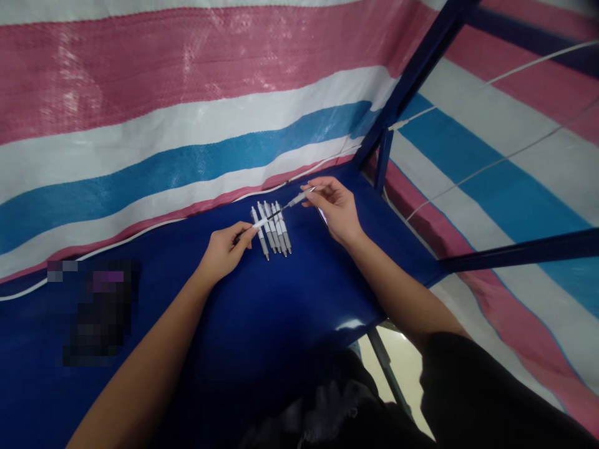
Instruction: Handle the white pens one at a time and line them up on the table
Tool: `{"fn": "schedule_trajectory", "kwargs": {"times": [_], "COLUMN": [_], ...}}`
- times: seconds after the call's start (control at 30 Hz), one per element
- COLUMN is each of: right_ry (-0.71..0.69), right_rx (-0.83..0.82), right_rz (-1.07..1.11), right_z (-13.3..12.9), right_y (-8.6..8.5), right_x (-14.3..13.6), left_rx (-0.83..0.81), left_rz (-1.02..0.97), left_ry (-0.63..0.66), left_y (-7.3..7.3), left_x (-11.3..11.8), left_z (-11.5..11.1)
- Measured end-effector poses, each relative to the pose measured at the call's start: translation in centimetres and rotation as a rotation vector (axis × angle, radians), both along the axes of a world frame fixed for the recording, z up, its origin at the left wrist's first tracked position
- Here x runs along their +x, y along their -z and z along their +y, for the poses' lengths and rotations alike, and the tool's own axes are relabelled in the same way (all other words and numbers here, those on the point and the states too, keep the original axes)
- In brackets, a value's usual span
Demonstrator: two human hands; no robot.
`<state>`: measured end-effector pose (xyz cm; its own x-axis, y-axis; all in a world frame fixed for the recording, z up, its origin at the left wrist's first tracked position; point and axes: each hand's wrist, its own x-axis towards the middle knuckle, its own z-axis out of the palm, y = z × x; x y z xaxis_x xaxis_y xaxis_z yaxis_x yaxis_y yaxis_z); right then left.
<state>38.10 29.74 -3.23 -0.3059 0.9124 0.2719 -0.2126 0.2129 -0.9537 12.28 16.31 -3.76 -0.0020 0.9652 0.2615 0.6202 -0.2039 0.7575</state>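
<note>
A pen is held in two parts above the blue tabletop. My left hand (227, 251) is closed in a pinch on its white barrel (260, 222). In the fingertips of my right hand (337, 209) is the grey front section (296, 198) of the pen, tilted up to the right. A thin dark refill (276, 212) spans the gap between the two parts. Just beneath and behind them lies a row of several white-and-grey click pens (275, 236), side by side with their grey ends towards me. A small pale edge shows under my right hand, too hidden to name.
A blurred-out dark object (100, 315) lies on the blue table (281, 299) at the left. A striped tarp (187, 125) hangs behind and to the right. Blue metal frame bars (388, 125) stand at the right corner. A white cable (135, 236) runs along the table's back edge.
</note>
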Motion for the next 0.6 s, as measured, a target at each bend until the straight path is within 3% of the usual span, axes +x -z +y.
{"fn": "schedule_trajectory", "kwargs": {"times": [0.43, 0.6], "right_ry": [-0.254, -0.197], "right_rx": [-0.141, -0.057], "right_rz": [-0.051, -0.377], "right_z": [-2.3, -2.5], "right_y": [0.1, -0.2], "right_x": [-1.9, -1.1], "left_rx": [0.012, 0.041], "left_rz": [0.025, 0.034], "left_ry": [0.086, 0.058], "left_y": [-0.1, 0.4], "left_x": [0.4, 0.3], "left_z": [0.0, -0.1]}}
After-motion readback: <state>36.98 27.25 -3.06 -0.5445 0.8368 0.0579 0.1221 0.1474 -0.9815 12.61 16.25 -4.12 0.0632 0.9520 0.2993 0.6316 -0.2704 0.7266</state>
